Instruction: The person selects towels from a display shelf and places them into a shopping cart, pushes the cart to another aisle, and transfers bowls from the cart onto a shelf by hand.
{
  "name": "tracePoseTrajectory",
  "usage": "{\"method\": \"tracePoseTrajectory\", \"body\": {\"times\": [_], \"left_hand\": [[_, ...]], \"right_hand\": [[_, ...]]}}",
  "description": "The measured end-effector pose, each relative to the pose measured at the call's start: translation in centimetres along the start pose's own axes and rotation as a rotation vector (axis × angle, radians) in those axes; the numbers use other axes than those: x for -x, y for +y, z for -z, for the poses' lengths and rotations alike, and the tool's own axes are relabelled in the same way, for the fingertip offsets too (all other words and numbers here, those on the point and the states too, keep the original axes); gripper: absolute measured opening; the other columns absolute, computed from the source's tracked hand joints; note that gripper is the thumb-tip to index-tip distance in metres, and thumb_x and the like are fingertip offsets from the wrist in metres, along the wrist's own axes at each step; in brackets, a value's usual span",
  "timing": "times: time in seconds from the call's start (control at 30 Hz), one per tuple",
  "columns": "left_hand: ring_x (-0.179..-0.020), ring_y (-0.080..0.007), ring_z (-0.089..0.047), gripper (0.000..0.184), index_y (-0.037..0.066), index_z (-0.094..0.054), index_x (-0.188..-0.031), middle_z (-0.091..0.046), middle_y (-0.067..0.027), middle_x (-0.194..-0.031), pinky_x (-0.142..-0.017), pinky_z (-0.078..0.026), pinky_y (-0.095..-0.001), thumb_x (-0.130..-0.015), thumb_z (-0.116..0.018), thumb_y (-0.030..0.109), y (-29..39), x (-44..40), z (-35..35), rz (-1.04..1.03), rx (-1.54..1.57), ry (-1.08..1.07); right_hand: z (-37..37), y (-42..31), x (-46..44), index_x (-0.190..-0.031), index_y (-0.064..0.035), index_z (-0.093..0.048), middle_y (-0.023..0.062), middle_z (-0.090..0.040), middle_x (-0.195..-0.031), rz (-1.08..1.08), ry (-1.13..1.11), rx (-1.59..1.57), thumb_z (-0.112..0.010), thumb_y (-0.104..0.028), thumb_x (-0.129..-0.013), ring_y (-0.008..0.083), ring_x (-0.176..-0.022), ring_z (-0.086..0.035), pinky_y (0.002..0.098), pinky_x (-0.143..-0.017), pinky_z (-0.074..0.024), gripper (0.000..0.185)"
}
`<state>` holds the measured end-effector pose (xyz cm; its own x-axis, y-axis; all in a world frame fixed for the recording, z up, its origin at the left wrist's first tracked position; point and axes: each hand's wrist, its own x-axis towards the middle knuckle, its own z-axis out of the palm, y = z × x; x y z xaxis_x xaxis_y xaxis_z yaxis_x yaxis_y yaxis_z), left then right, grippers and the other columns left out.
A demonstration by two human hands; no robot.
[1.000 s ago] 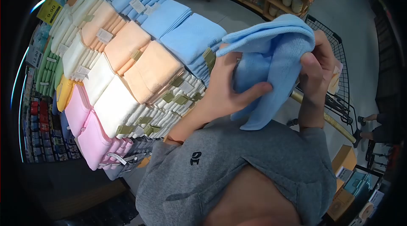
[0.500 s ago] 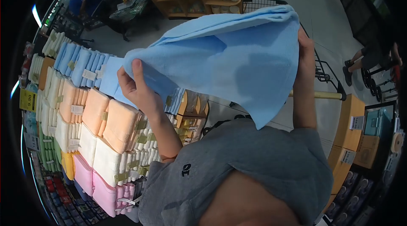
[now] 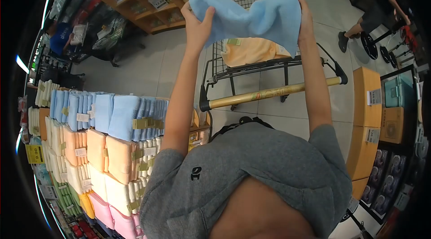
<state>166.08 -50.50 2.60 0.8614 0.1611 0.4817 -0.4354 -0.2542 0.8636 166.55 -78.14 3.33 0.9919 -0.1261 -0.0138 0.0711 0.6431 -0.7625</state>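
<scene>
Blue towel (image 3: 256,20), one: we hold it up above the shopping cart (image 3: 274,92), slack at mid-span. Left hand (image 3: 196,28): thumb and fingers pinching one end. Right hand (image 3: 306,21): gripping the opposite edge. Peach cloth (image 3: 251,52): lying in the cart. Folded towels (image 3: 122,113), several colours: stacked at our left.

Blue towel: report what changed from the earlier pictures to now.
The blue towel, bunched up close earlier, now spreads between left hand and right hand, farther out toward the shopping cart. Both hands hold it, as before; the towel stacks stay folded.
</scene>
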Motion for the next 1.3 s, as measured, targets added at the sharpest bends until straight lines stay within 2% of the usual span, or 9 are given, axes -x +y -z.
{"method": "tracePoseTrajectory", "body": {"times": [0.13,0.33,0.57,0.7,0.83,0.9,1.0,1.1,1.3], "left_hand": [[-0.119,-0.0277,-0.05,0.085,-0.003,-0.013,-0.145,-0.043,-0.0227,-0.135,-0.099,-0.041,-0.0338,-0.089,-0.068,0.029,-6.5,3.4,-8.4,0.056,-0.039,-0.215],[-0.112,-0.0325,-0.053,0.06,0.014,-0.036,-0.138,-0.043,-0.0128,-0.134,-0.09,-0.048,-0.0462,-0.094,-0.051,0.052,-6.7,7.5,-10.8,0.917,0.619,-0.439],[-0.08,-0.0143,-0.059,0.029,0.008,-0.056,-0.108,-0.057,-0.0035,-0.097,-0.068,-0.051,-0.0279,-0.097,-0.053,0.035,-8.4,7.3,-10.0,0.748,0.455,-0.31],[-0.072,-0.0096,-0.057,0.023,0.005,-0.06,-0.103,-0.058,-0.0021,-0.08,-0.066,-0.048,-0.0226,-0.098,-0.05,0.025,-9.5,7.5,-9.9,0.279,0.3,-0.205],[-0.109,-0.0298,-0.06,0.03,0.0,-0.054,-0.122,-0.056,-0.0195,-0.124,-0.091,-0.048,-0.0366,-0.095,-0.052,0.014,-7.7,6.2,-8.9,-0.053,0.211,-0.191],[-0.12,-0.0436,-0.051,0.052,0.003,-0.039,-0.14,-0.026,-0.0339,-0.147,-0.102,-0.04,-0.0448,-0.092,-0.055,0.016,-10.4,5.9,-8.5,-0.26,-0.116,-0.226],[-0.122,-0.0528,-0.045,0.068,0.006,-0.027,-0.148,-0.002,-0.0438,-0.146,-0.105,-0.037,-0.0474,-0.09,-0.058,0.023,-13.6,8.1,-7.3,0.3,-0.343,-0.4],[-0.126,-0.059,-0.035,0.076,0.004,-0.026,-0.148,0.007,-0.0533,-0.137,-0.109,-0.032,-0.045,-0.087,-0.063,0.03,-13.1,6.5,-5.4,0.392,-0.415,-0.639],[-0.138,-0.0483,-0.024,0.054,0.008,-0.046,-0.134,-0.019,-0.0349,-0.145,-0.108,-0.033,-0.0483,-0.088,-0.064,0.031,-1.8,6.9,3.6,0.036,-0.13,-0.273]], "right_hand": [[4.2,8.1,-3.6,-0.105,-0.0022,-0.058,0.004,-0.062,-0.096,0.159,-0.047,0.225,-0.051,-0.03,-0.098,0.0116,-0.08,-0.06,0.0269,-0.073,-0.0497,0.029],[4.7,11.8,-1.5,-0.1,-0.0016,-0.056,0.0053,-0.062,-0.083,0.232,-0.299,0.767,-0.054,-0.022,-0.097,0.011,-0.074,-0.058,0.0264,-0.067,-0.0472,0.021],[4.7,12.1,0.5,-0.106,-0.0023,-0.049,0.0108,-0.058,-0.077,0.176,-0.624,1.083,-0.06,-0.011,-0.084,0.0193,-0.07,-0.059,0.0328,-0.063,-0.0464,0.027],[2.1,10.8,2.8,-0.108,-0.0032,-0.045,0.0163,-0.058,-0.083,0.211,-0.609,1.174,-0.059,-0.007,-0.082,0.0318,-0.076,-0.062,0.039,-0.066,-0.0471,0.03],[0.9,11.5,1.5,-0.1,-0.0013,-0.049,0.0169,-0.059,-0.085,0.532,-0.438,1.183,-0.056,-0.003,-0.087,0.032,-0.078,-0.061,0.0386,-0.069,-0.0473,0.015],[2.0,12.4,0.0,-0.096,-0.0012,-0.052,0.0125,-0.058,-0.083,0.573,-0.343,1.226,-0.056,-0.002,-0.088,0.0246,-0.075,-0.059,0.0334,-0.067,-0.0466,0.009],[7.7,15.0,-3.2,-0.091,-0.0011,-0.056,0.0069,-0.059,-0.08,0.449,-0.412,1.387,-0.057,-0.002,-0.088,0.017,-0.071,-0.059,0.028,-0.065,-0.0473,0.003],[8.9,15.5,-2.7,-0.09,-0.0013,-0.057,0.0059,-0.061,-0.079,0.254,-0.562,1.445,-0.059,-0.005,-0.089,0.0137,-0.07,-0.06,0.027,-0.066,-0.0482,0.005],[4.4,14.1,-0.2,-0.091,-0.0006,-0.061,0.004,-0.063,-0.081,0.099,-0.654,1.323,-0.06,-0.014,-0.092,0.0137,-0.075,-0.061,0.027,-0.07,-0.0483,0.013]]}}
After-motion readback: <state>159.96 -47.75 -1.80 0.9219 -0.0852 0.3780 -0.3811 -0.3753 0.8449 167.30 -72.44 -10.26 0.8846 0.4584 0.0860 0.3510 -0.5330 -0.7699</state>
